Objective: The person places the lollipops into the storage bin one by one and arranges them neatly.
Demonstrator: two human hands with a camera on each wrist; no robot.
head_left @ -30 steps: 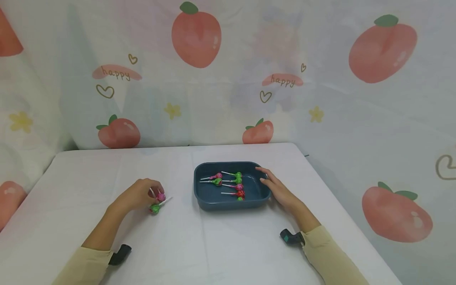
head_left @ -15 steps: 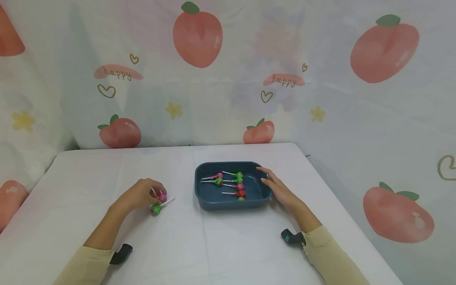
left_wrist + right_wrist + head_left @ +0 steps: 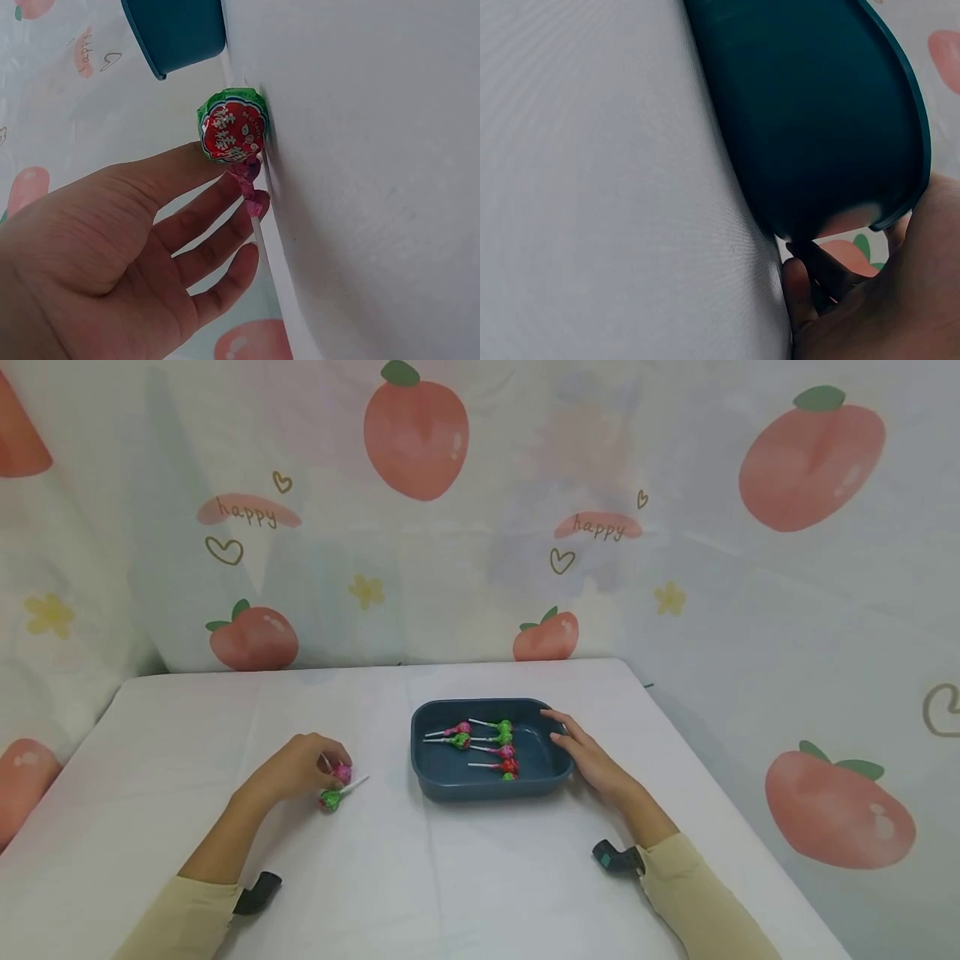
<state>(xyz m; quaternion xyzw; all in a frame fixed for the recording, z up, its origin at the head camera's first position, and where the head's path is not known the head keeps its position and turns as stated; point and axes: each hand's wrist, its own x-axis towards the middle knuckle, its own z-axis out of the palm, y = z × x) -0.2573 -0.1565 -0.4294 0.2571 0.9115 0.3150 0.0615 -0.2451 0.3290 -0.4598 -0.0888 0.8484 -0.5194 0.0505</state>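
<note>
In the head view my left hand (image 3: 288, 768) is at the left of the table, thumb and fingers round a pink-wrapped lollipop (image 3: 342, 773). Beside it lies a green-wrapped lollipop (image 3: 330, 800), its white stick pointing right. The left wrist view shows the green and red wrapper (image 3: 234, 124) close up, covering my thumb tip and most of the pink candy. At the right end of a dark blue plastic box (image 3: 487, 792), my right hand (image 3: 600, 772) holds the rim. Thumb and one finger reach over the edge; the other fingers are low beside the outer wall in the right wrist view.
Several lollipops lie in the box, among them a pink one (image 3: 462, 727), a green one (image 3: 460, 741) and a red one (image 3: 510, 767), sticks pointing left. White cloth (image 3: 420, 877) covers the table. A peach-print curtain (image 3: 480, 552) hangs behind.
The view shifts slightly. Both hands keep nearly the same place: the left at the pair of lollipops, the right on the box's rim. The box's contents look unchanged.
</note>
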